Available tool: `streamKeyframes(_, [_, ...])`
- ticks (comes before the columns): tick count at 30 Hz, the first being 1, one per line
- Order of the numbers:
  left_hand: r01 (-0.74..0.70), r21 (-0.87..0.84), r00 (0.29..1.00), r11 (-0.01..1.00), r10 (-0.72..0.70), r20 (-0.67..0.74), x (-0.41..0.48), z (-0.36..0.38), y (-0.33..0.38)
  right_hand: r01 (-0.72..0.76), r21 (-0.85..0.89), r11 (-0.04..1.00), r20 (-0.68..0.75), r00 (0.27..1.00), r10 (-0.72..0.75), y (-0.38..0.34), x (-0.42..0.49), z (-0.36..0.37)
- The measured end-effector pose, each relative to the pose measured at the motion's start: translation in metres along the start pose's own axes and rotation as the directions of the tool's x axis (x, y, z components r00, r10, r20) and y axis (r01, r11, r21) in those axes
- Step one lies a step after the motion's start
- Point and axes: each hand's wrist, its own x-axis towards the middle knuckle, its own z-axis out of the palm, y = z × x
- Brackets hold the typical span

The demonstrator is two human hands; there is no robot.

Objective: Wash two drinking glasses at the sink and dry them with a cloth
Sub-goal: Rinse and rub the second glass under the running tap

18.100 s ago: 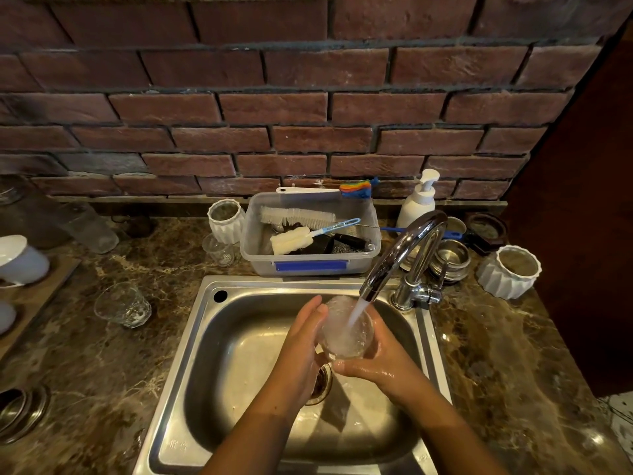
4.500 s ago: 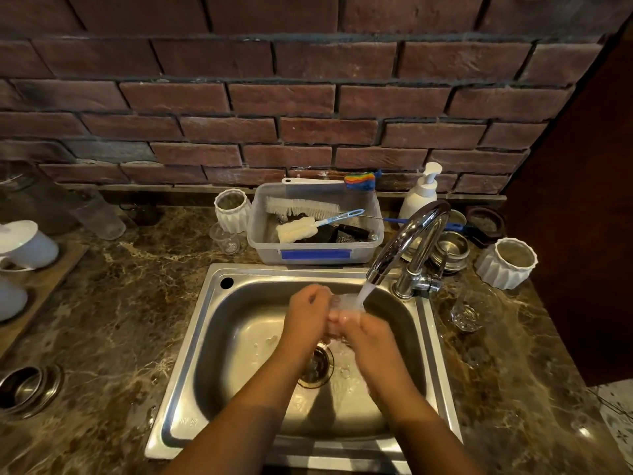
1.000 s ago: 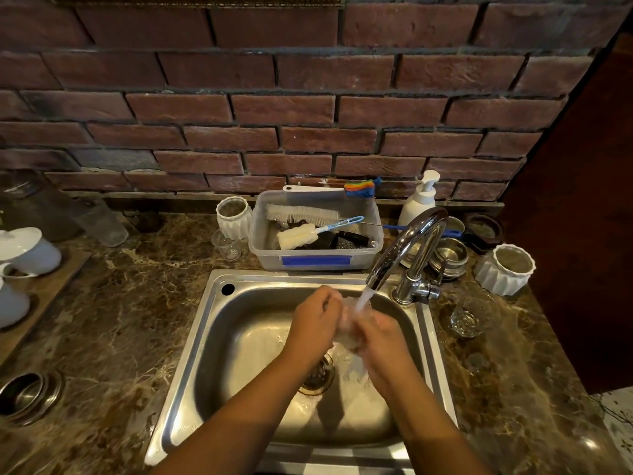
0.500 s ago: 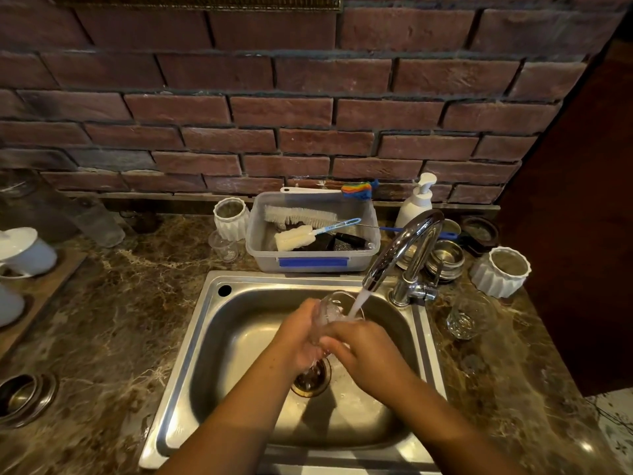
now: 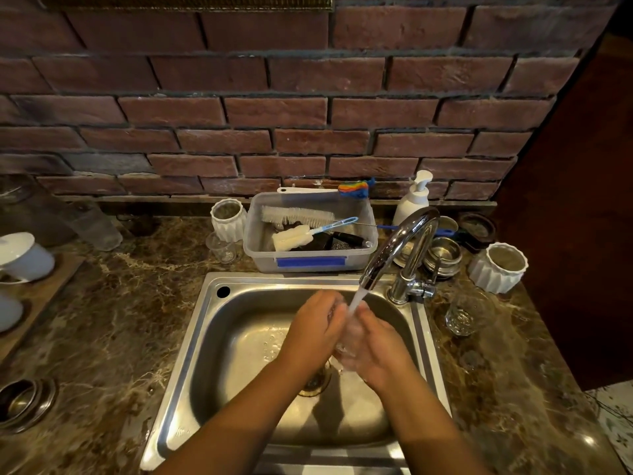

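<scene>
The drinking glass has been lowered and is now clasped between left hand and right hand under the stream of the faucet. The second glass stands on the desk, nearer the right hand.

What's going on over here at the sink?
A person is rinsing a drinking glass under the running tap, over the steel sink. Both hands grip it: the left hand on its left side and the right hand on its right, with the water falling between them. A second glass stands on the marble counter just right of the sink. Nothing is being dried yet.
</scene>
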Motion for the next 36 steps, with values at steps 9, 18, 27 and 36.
streamKeyframes(9, [0.775, -0.621, 0.562, 0.115, -0.576, 0.594, 0.001, -0.011, 0.003, 0.601, -0.777, -0.187, 0.627, 0.716, -0.306, -0.018, -0.016, 0.001])
streamKeyframes(18, [0.758, -0.644, 0.502, 0.106, -0.725, 0.471, -0.002, -0.006, 0.002, 0.603, -0.793, 0.086, 0.56, 0.778, -0.285, -0.013, -0.011, 0.0])
streamKeyframes(27, [-0.038, 0.341, 0.999, 0.939, 0.036, 0.012, -0.009, 0.006, 0.006, -0.213, 0.191, 0.958, 0.031, 0.977, 0.211, 0.016, 0.009, -0.005])
streamKeyframes(36, [0.459, -0.343, 0.879, 0.82, -0.474, 0.042, -0.005, 0.015, 0.013, 0.241, -0.444, 0.863, -0.073, 0.95, -0.302, 0.007, 0.005, 0.002])
